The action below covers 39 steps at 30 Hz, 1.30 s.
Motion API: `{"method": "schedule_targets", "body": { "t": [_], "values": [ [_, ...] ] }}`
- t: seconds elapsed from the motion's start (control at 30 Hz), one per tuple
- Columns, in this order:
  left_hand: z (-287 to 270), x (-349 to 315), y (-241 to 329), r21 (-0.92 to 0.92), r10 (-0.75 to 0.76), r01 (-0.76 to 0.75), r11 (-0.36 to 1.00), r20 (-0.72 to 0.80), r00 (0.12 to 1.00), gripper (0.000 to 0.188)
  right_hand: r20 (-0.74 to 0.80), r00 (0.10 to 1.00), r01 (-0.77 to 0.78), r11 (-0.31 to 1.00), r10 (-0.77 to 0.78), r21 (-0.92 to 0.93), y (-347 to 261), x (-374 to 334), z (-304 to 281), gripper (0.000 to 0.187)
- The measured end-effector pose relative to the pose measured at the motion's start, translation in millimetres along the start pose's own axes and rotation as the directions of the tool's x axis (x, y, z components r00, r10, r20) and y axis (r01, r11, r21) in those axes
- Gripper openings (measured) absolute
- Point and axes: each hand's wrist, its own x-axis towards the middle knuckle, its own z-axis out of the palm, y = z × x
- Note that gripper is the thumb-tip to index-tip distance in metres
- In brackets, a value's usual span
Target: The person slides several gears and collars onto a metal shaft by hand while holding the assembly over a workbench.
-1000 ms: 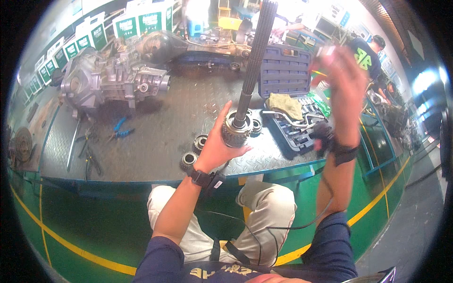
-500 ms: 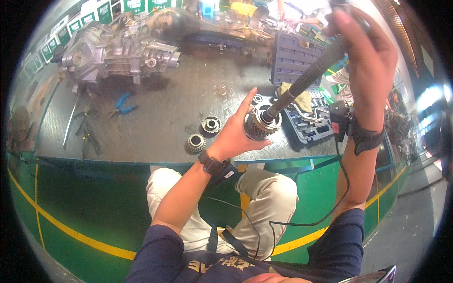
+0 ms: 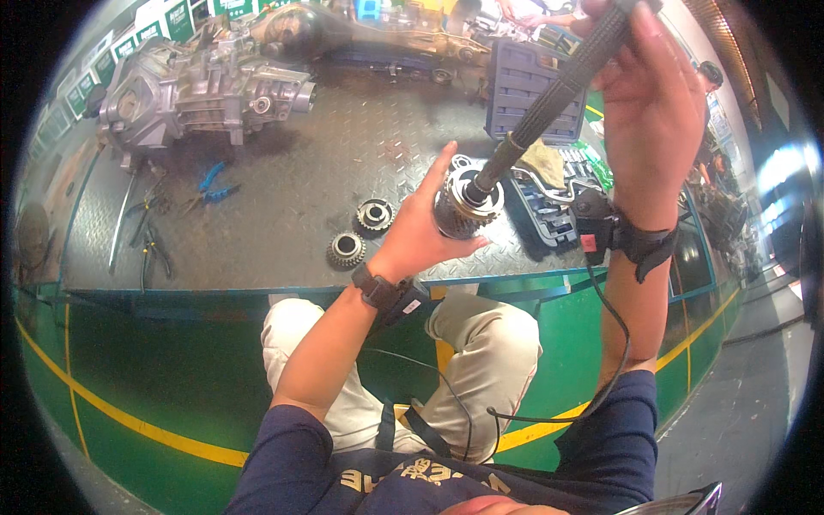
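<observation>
A long dark splined shaft [image 3: 549,110] stands tilted, its lower end in the bore of a metal gear assembly [image 3: 463,215] near the table's front edge. My left hand [image 3: 416,236] is wrapped round the left side of this gear assembly, its thumb along the near side. High on the right, my right hand [image 3: 654,120] holds the upper part of the shaft, thumb against it; some fingers are hidden behind the shaft. Two loose toothed gear rings, one farther [image 3: 375,216] and one nearer [image 3: 347,250], lie to the left of my left hand.
On the metal workbench [image 3: 283,202] a large gearbox housing [image 3: 184,103] sits at far left. Blue-handled pliers [image 3: 210,187], black pliers [image 3: 153,249] and a long thin rod [image 3: 126,219] lie left. An open tool case [image 3: 528,103] stands right, beneath my right arm. A cable hangs off my right wrist.
My right hand has shifted slightly left and its fingers have straightened somewhat along the shaft. The view has moved a little. My left hand stays round the gear assembly.
</observation>
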Motion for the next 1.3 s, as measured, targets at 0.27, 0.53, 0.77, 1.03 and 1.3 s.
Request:
{"method": "schedule_targets", "body": {
  "t": [0.27,0.53,0.77,1.03,1.3],
  "values": [
    [-5,-1,-2,-0.072,-0.053,0.051,0.996,-0.018,0.998,0.128,0.092,0.932,-0.331,0.927,0.350,-0.179,34,-67,9,0.034],
    [-5,-1,-11,-0.107,0.005,-0.009,0.994,-0.030,1.000,0.131,0.202,0.861,-0.428,0.880,0.466,-0.206,54,-83,7,0.035],
    [-7,0,1,-0.155,-0.038,0.041,0.987,0.021,0.999,0.127,0.212,0.856,-0.389,0.857,0.472,-0.339,62,-89,2,0.030],
    [-6,2,0,-0.164,-0.058,0.060,0.985,0.016,0.998,0.130,0.179,0.892,-0.372,0.899,0.415,-0.230,73,-95,-2,0.034],
    [-4,-2,-6,-0.126,-0.031,0.029,0.992,-0.013,0.999,0.128,0.281,0.846,-0.352,0.871,0.453,-0.342,66,-91,-16,0.047]
  ]
}}
